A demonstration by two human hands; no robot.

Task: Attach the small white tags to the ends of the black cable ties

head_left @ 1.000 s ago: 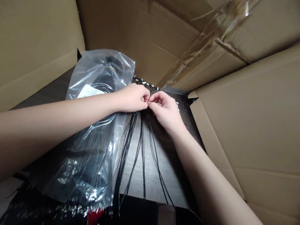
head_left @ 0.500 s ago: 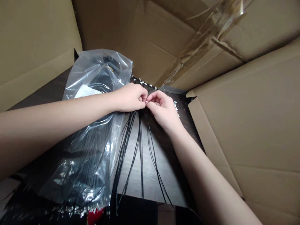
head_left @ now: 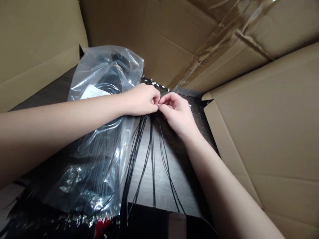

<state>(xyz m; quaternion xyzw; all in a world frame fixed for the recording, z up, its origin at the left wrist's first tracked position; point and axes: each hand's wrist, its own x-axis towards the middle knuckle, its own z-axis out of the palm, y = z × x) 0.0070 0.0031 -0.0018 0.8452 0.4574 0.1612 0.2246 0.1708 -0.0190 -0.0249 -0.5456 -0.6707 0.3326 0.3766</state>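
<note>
on my remote feed, the left hand [head_left: 141, 100] is curled shut around a bundle of thin black wires [head_left: 151, 156] at centre frame, which hang down over a dark wood-grain board [head_left: 179, 186]. the right hand [head_left: 176, 114] pinches thumb to forefinger on a tiny white wire tip [head_left: 158, 105], just beside the left. a clear plastic bag [head_left: 99, 186] lies lower left, under the left forearm, among cardboard flaps [head_left: 261, 132].

The thin black cords [head_left: 151, 159] look smooth and glossy, and the clear plastic bag [head_left: 94, 169] shines. The cardboard flaps [head_left: 261, 132] are matt, the packing tape [head_left: 219, 43] glossy, the wood-grain tabletop [head_left: 179, 179] dull.
</note>
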